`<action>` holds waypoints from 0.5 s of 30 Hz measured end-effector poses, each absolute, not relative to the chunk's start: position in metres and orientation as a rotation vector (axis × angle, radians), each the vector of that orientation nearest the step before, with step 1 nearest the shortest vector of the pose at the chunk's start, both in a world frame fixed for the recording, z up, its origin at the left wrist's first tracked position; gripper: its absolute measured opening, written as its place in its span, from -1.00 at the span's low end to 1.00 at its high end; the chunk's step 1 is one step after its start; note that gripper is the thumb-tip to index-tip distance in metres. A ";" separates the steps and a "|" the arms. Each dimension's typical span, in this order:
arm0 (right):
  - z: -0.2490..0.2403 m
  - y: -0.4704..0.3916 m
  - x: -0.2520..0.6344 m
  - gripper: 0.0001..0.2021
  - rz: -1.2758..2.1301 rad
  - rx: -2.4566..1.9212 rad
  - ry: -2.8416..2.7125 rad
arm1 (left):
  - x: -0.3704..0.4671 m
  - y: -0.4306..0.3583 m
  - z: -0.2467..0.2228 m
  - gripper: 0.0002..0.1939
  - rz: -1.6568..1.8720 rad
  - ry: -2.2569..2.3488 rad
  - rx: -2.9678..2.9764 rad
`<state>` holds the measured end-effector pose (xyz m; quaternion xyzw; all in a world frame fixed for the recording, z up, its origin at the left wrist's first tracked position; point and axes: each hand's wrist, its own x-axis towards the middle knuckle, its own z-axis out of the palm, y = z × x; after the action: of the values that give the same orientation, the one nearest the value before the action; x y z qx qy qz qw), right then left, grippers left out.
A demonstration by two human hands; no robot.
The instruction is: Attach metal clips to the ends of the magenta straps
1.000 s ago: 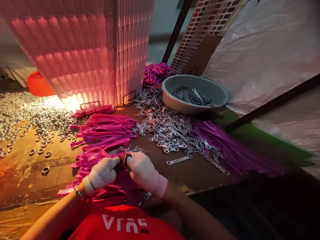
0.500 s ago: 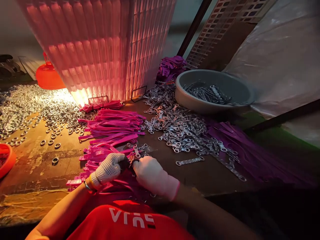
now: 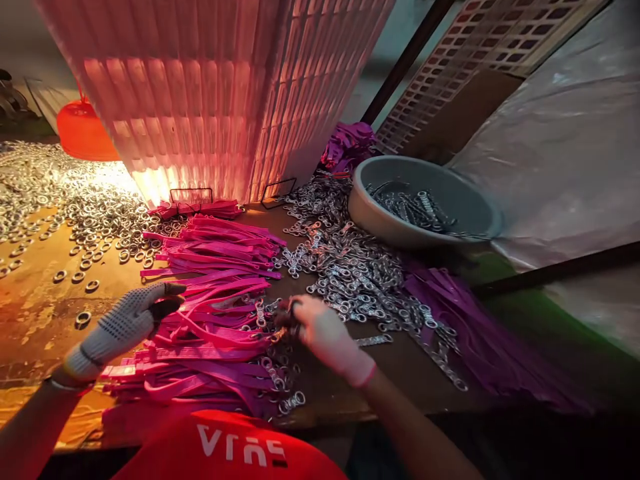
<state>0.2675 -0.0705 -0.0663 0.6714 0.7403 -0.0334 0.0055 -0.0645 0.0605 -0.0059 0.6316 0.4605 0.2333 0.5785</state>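
My left hand [image 3: 125,323], in a white dotted glove with dark fingertips, is held over the left ends of the pink straps [image 3: 220,280]. Its thumb and forefinger are apart with nothing between them. My right hand [image 3: 323,330], gloved in white with a pink cuff, hovers just right of the straps' ends, near the metal link pieces [image 3: 273,373] attached there. Its fingers are bent and their dark tips blurred, so I cannot see whether anything is in them. Loose metal rings [image 3: 83,320] lie beyond my left hand.
A heap of metal link pieces [image 3: 360,270] covers the table's right middle, below a grey basin [image 3: 425,170] holding dark metal pieces. Purple straps [image 3: 480,340] lie at right. An orange lamp [image 3: 86,130] hangs at left beside a tall ribbed translucent panel [image 3: 210,100].
My hands were together over the straps, fingers gripping a small metal piece. They have moved apart: left hand leftward and opened, right hand slightly right. The view has shifted a little.
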 end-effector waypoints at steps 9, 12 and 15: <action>-0.102 0.030 0.350 -0.74 0.032 1.993 2.285 | 0.008 0.028 -0.049 -0.42 0.133 0.644 0.486; -0.112 0.026 0.353 -0.75 0.033 2.038 2.266 | 0.008 0.022 -0.048 -0.57 0.173 0.743 0.578; -0.115 0.016 0.349 -0.74 0.074 2.146 2.231 | 0.009 0.014 -0.046 -0.62 0.229 0.798 0.741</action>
<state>0.3491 0.0163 -0.1153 0.6928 0.7204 0.0240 0.0226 0.0087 0.0143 -0.0456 0.3516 0.3786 0.1086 0.8493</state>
